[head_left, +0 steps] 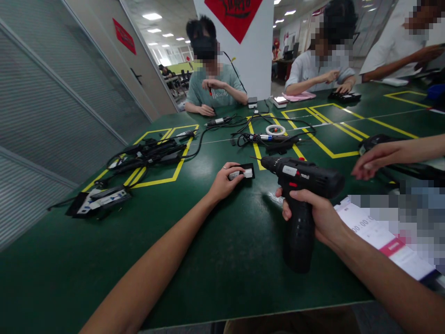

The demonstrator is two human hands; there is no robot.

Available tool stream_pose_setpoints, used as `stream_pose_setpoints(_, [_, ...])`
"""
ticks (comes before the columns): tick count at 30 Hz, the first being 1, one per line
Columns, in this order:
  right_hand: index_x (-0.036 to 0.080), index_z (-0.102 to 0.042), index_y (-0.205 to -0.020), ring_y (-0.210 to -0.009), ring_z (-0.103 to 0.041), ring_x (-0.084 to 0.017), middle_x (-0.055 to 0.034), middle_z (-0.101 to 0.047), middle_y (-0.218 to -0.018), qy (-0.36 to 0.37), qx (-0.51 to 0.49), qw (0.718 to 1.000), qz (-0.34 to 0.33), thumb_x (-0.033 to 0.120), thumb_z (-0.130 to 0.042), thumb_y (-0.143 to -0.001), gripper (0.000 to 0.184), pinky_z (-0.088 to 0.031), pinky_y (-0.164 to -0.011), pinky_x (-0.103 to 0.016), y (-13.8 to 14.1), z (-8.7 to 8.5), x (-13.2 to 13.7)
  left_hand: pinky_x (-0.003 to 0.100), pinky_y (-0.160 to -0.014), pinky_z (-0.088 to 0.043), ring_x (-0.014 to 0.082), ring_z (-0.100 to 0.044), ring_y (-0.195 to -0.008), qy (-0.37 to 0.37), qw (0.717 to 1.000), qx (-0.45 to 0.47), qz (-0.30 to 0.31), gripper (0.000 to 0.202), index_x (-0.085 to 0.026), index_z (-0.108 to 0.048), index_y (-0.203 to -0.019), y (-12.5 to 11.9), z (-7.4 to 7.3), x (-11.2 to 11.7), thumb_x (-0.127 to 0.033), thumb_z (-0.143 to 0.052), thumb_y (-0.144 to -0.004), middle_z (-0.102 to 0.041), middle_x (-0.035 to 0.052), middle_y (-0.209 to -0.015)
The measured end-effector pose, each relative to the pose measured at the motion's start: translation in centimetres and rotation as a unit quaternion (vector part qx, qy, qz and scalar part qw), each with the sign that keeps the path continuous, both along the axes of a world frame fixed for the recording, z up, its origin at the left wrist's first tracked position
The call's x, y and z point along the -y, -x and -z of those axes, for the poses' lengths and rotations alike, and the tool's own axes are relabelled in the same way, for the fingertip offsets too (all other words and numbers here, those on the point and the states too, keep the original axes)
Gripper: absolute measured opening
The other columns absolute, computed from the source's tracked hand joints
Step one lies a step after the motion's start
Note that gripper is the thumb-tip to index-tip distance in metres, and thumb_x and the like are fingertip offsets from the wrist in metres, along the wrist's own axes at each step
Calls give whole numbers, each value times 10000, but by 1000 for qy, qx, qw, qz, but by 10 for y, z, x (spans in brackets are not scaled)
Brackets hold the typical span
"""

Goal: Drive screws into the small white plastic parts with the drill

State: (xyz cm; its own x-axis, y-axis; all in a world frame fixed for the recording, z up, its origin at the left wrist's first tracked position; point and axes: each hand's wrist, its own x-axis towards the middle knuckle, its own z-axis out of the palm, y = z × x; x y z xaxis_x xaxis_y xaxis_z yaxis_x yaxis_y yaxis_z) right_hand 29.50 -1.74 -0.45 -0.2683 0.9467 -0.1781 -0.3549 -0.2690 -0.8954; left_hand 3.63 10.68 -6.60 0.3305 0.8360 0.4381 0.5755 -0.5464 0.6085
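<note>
My right hand (313, 211) is wrapped round the grip of a black cordless drill (301, 178), held above the table. A thin bit points left from its chuck, toward my other hand. Farther left, my left hand (224, 182) rests on the green table (208, 260), its fingers closed on a small black device with a white block (245, 173) on it. Part of that device is hidden under the fingers. The bit's tip appears just above and right of the device; whether it touches anything I cannot tell.
Tangled black cables (149, 155) lie at the left, near a black-and-white device (104, 199). A pen-shaped electric screwdriver (273, 138) and a white tape ring (276, 130) lie ahead. Another person's hand (375, 160) reaches in from the right, above papers (385, 241). Several people sit across the table.
</note>
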Motion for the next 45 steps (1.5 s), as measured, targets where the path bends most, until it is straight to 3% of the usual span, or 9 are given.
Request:
stream_pose_setpoints(7, [143,-685,-932,-538,-518,-162,-33,-599,-586,17,-8,1000,8,376,-636,-777,284,-404,-547,-298,-1,3,-2,446,-1067,-420,239,-548,-1193,-5,1000,-7,6,183,-228,-681,-1049,0,0,2,-277,-613,-887,-576,84,-1243])
stream_pose_setpoints(13, [152,-686,-934,-541,-516,-162,-29,-602,-588,24,-6,1000,8,384,-640,-773,287,-404,-555,-299,-1,4,-2,462,-1071,-423,254,-535,-1207,-4,1000,-22,16,331,-249,-655,-1093,1,1,1,-225,-735,-773,-547,76,-1262])
stream_pose_setpoints(45, [167,-675,-912,-551,-542,-174,-28,-603,-587,-7,13,1000,23,354,-635,-789,227,-392,-540,-294,0,-3,1,445,-1057,-431,242,-548,-1177,-11,1000,-19,8,313,-241,-664,-1081,-1,2,0,-181,-718,-778,-548,75,-1235])
